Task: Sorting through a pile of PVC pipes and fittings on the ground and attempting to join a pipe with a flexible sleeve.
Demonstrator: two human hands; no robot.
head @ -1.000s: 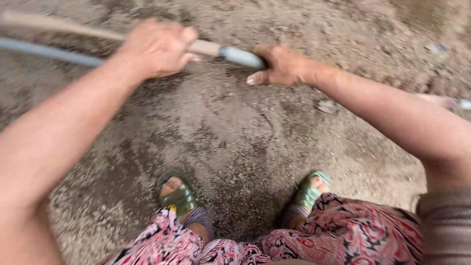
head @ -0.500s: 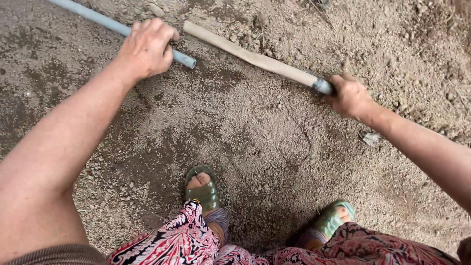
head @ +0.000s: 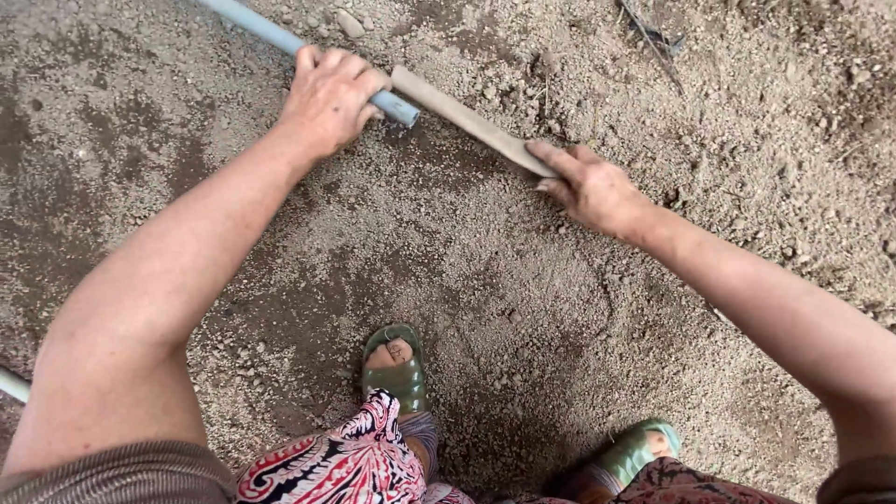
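My left hand is wrapped around a grey-blue pipe near its open end; the pipe runs off toward the upper left. My right hand grips the near end of a short tan wooden stick. The stick slants up and left, and its far end lies right beside the pipe's open end. Whether the two touch I cannot tell. Both sit low over sandy, gravelly ground.
My feet in green sandals stand on the dirt below, with red patterned trousers above them. Small stones and dry twigs lie at the top. Another pale pipe end shows at the left edge.
The view has shifted, so hands and tools sit lower in frame. My right hand has slid up the stick toward the pipe. The stick's far end now lies beside the pipe's open end.
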